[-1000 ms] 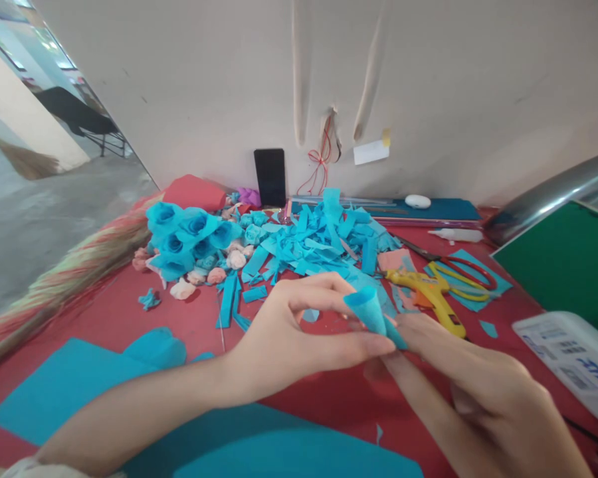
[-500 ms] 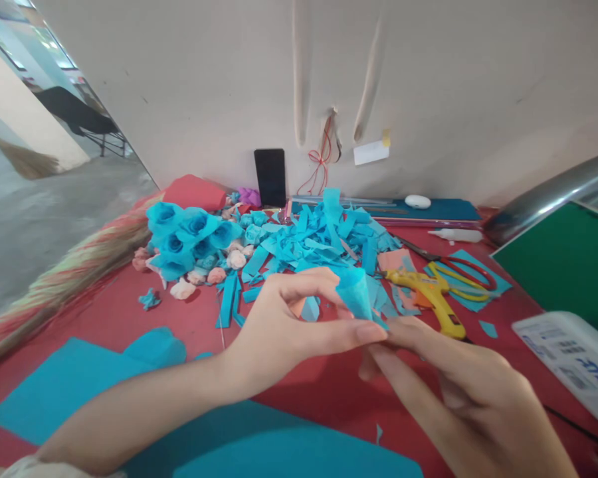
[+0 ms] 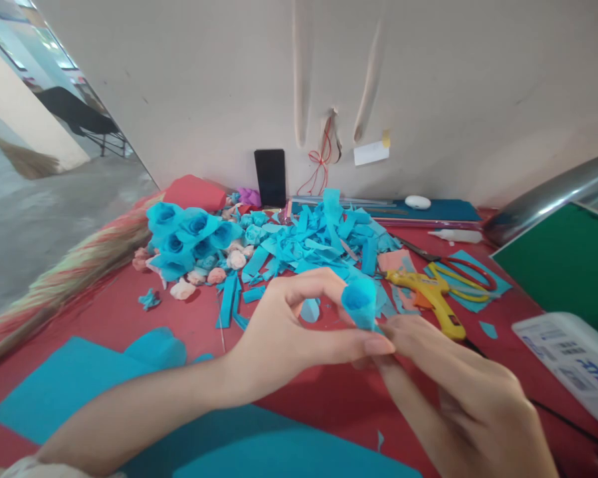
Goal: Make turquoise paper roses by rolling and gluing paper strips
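Craft workbench against a bare wall (image 3: pixel 204 79).
Red table (image 3: pixel 179 318) littered with cut blue paper strips (image 3: pixel 323 242), finished paper roses (image 3: pixel 184 236), yellow glue gun (image 3: pixel 436 295), red-handled scissors (image 3: pixel 471 272), glue bottle (image 3: pixel 456 235); broom (image 3: pixel 80 265) along the left edge.

Bright, even daylight, soft shadows; wide-angle bending at the edges, slight softness.

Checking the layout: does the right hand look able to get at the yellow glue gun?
Probably yes: the glue gun lies just beyond the right hand, nothing between, though that hand and the left hand pinch the blue paper cone.
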A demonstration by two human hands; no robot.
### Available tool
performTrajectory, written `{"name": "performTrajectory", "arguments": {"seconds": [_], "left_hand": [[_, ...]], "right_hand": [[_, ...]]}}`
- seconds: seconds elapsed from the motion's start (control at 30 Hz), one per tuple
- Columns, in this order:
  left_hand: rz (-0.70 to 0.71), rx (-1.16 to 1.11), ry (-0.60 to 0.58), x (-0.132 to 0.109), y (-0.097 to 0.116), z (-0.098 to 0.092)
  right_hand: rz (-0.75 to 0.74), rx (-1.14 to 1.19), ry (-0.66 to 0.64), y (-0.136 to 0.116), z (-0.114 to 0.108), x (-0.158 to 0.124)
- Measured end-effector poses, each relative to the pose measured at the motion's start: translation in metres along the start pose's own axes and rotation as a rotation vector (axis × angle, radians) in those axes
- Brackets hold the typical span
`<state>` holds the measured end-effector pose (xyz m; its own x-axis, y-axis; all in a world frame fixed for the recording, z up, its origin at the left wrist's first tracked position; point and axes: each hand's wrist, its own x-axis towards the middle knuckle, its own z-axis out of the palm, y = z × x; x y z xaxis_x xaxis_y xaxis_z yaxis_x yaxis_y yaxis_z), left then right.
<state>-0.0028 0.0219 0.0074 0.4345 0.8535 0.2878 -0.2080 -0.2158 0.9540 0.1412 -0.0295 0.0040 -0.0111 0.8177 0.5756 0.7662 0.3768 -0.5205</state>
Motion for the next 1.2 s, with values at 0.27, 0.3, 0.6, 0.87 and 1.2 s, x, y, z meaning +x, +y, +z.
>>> {"name": "performTrajectory", "arguments": {"seconds": [0.27,0.3,0.6,0.87,1.2], "left_hand": [[-0.001,-0.019,-0.085,0.0,0.002,-0.002],[-0.006,-0.027,-0.098,-0.001,0.003,-0.003],[-0.013,-0.046,-0.092,0.0,0.003,-0.002],[-0.026,-0.031,-0.064,0.0,0.0,-0.003],[-0.053,-0.004,-0.017,0.001,0.001,-0.001]], "right_hand": [[-0.054,-0.037,-0.005,0.001,-0.005,-0.002],[-0.073,-0.043,-0.015,0.002,-0.006,-0.003],[-0.234,-0.072,-0.08,0.01,-0.018,-0.005],[-0.08,-0.134,0.046,0.003,-0.011,-0.006],[-0.072,-0.141,0.059,0.005,-0.013,-0.012]]}}
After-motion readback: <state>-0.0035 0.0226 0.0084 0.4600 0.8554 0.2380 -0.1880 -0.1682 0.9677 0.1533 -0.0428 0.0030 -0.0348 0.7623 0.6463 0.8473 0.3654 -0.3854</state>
